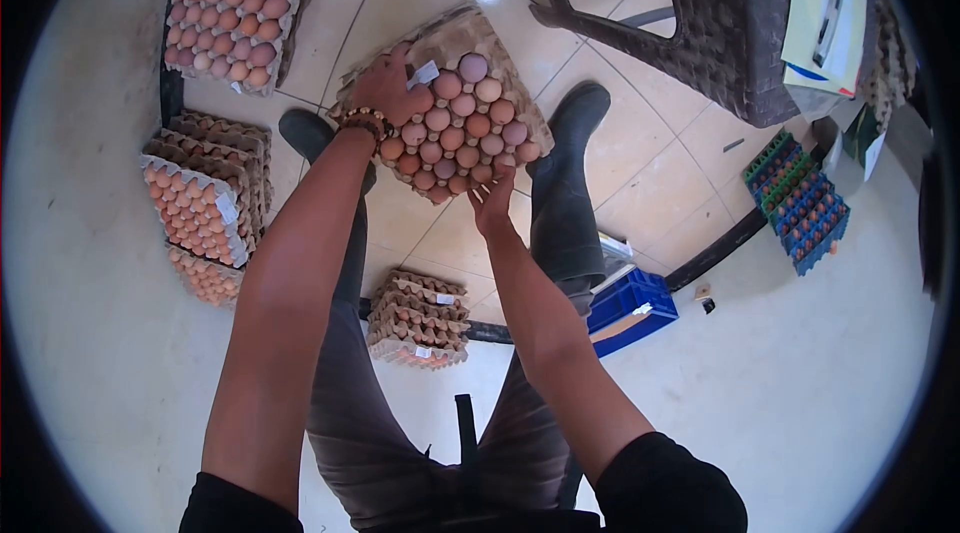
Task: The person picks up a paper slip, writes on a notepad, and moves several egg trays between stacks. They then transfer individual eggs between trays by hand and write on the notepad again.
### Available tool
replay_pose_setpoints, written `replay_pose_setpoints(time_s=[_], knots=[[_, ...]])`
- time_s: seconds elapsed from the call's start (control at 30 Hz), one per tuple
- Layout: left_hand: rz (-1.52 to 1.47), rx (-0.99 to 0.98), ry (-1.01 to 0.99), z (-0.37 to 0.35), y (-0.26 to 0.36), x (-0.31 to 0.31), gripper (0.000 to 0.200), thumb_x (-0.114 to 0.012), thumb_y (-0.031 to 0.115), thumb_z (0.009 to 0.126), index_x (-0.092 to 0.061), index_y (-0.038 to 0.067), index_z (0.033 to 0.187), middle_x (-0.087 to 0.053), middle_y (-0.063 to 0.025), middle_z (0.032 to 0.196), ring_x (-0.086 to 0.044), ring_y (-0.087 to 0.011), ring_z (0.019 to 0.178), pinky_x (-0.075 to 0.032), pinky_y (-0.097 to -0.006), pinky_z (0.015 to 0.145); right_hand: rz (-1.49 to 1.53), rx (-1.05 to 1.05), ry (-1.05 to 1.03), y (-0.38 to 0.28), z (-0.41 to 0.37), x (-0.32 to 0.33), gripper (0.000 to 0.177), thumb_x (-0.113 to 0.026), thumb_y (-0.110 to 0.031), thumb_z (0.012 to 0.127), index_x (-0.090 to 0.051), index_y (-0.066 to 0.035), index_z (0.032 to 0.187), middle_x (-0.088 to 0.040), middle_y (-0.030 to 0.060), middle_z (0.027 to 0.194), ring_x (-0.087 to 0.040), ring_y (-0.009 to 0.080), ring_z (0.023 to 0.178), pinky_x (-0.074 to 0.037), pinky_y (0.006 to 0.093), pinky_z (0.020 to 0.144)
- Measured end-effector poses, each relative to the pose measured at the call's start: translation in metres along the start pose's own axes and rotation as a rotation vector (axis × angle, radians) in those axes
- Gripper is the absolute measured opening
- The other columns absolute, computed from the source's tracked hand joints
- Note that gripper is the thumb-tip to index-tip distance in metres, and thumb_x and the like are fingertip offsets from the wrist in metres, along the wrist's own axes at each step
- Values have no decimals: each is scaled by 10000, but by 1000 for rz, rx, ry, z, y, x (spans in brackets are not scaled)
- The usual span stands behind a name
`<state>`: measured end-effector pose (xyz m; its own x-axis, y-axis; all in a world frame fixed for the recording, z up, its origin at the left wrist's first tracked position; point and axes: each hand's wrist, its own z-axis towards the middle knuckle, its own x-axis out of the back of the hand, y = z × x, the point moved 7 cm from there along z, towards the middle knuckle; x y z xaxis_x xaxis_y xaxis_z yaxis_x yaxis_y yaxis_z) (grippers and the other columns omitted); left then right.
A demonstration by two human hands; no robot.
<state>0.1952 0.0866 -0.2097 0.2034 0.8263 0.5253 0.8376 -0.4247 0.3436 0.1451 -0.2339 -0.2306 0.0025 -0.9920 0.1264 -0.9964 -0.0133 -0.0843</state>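
A grey cardboard tray (520, 108) full of brown and pinkish eggs (462, 105) lies tilted between my boots, with more cardboard showing under its far edge. My left hand (393, 91) reaches over the tray's upper left corner, a beaded bracelet on the wrist. Beside its fingers is a small white label (424, 74); whether they grip it or an egg is unclear. My right hand (494, 201) is at the tray's near right edge, fingers apart, its fingertips touching the edge by the lowest eggs.
Stacked egg trays stand at the upper left (236, 15), the left (195, 208) and below centre (418, 318). A blue crate (634, 313) is right of my boot. Blue and green trays (797, 201) are at the far right, below a dark woven chair (720, 23).
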Motion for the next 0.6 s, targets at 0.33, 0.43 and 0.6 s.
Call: replay_pose_setpoints(time_s=[0.33, 0.43, 0.6], knots=[[21, -119, 3, -3, 1, 3, 826, -623, 380, 758, -335, 104, 1482, -551, -214, 1293, -563, -393, 1150, -472, -462, 979, -378, -151, -117, 7, 4, 18, 954, -438, -724, 880, -55, -190, 1572, -75, 193, 1634, -45, 365, 1512, -92, 494, 1201], [11, -209, 62, 5, 11, 6, 855, -624, 389, 777, -325, 21, 1488, -592, -257, 1177, -589, -407, 1070, -481, -458, 943, -448, -221, -222, -5, -15, 22, 954, -451, -738, 870, -92, -191, 1564, -199, 226, 1583, -227, 382, 1456, -218, 506, 1167], [-96, -208, 24, 16, 2, -2, 889, -681, 448, 761, -344, 54, 1483, -515, -224, 1324, -548, -373, 1187, -438, -456, 1030, -955, -430, -194, -12, -28, 20, 865, -508, -663, 889, -343, -18, 1441, -538, 259, 1328, -588, 352, 1177, -532, 491, 932]])
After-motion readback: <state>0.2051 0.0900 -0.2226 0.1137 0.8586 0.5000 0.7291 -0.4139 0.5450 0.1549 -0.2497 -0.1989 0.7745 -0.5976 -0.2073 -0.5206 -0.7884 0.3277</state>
